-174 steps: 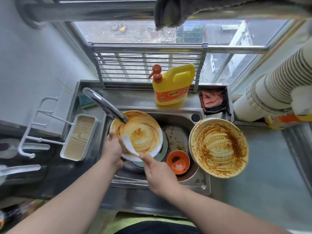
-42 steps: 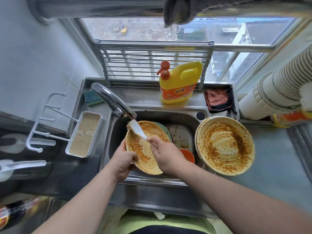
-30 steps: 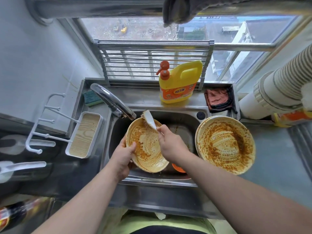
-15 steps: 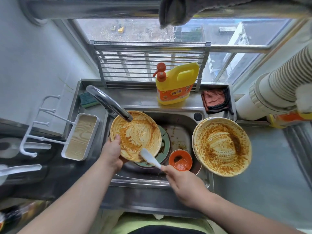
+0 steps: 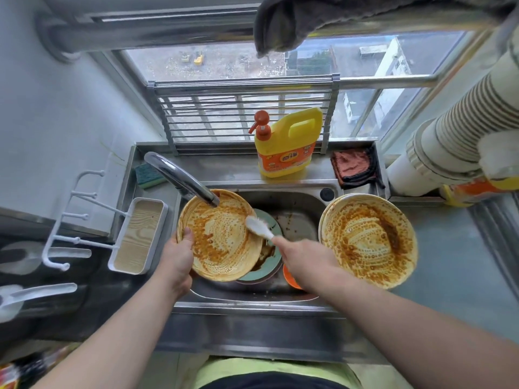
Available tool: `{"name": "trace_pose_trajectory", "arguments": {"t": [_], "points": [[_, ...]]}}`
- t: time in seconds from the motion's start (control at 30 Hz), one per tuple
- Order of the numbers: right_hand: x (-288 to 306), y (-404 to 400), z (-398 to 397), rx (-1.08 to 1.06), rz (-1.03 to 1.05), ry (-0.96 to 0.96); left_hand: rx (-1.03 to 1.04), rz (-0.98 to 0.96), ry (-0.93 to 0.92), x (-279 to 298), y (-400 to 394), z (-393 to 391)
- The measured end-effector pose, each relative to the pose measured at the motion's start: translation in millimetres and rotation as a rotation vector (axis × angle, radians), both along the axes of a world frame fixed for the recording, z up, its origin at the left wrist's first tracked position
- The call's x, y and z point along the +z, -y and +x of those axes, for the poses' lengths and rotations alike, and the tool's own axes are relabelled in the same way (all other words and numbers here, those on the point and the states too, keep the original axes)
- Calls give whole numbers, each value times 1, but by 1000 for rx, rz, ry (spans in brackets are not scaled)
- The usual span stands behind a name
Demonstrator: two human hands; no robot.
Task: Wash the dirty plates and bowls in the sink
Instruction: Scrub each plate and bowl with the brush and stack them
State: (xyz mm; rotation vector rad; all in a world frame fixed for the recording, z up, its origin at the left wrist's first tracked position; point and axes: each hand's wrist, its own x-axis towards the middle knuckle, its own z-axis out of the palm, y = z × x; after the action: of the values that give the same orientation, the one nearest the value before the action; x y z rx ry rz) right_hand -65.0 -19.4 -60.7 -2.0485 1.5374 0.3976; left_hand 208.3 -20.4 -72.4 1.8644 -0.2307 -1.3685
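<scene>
Yellow plate gripped by left hand under faucet; right hand fingers hold brush.

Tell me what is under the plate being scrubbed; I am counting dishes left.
Under the held plate a green plate sticks out, with an orange bowl beside it. Anything else beneath is covered by the plate and the right hand.

both hands curled in grips, left hand thumb up, right hand beside it.
</scene>
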Motion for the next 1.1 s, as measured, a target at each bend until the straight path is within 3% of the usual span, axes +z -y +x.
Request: {"name": "trace_pose_trajectory", "arguments": {"t": [0.2, 0.37, 0.53, 0.73, 0.93, 1.1], "points": [[16, -60, 39, 219, 106, 66, -34, -15, 31, -13, 3, -11], [23, -16, 78, -130, 63, 199, -115, 54, -45, -19, -13, -30], [-7, 3, 47, -504, 160, 214, -131, 65, -75, -9, -2, -25], [5, -83, 87, -515, 268, 345, -139, 101, -58, -15, 11, 2], [-1, -51, 87, -627, 110, 265, -224, 95, -192, -13, -2, -1], [4, -66, 61, -629, 194, 217, -217, 50, -182, -20, 17, 14]]}}
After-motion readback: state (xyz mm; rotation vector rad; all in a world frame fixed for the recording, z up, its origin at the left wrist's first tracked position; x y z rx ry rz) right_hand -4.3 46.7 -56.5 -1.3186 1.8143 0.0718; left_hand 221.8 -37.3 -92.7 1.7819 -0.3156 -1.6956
